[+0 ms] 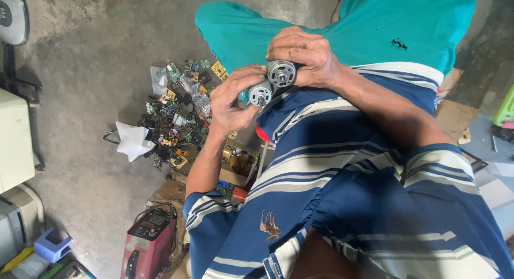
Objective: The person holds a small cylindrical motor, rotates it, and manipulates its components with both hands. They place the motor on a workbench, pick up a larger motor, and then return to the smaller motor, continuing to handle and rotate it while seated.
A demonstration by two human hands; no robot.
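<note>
I hold two small silver cylindrical electric motors side by side in front of my lap. My left hand (233,99) grips one motor (261,92), its shaft end facing the camera. My right hand (302,54) is closed over the other motor (281,73), whose round vented end face shows. The two motors touch or nearly touch. Behind the hands are my teal shorts (375,22), and my blue and white striped shirt (348,177) lies below them.
A pile of small electronic boards and parts (176,113) lies on the concrete floor, with a white cloth (134,141) at its left. A cardboard box of parts (238,164) sits near my left arm. A red device (150,241) and cream appliances (13,140) stand at the left.
</note>
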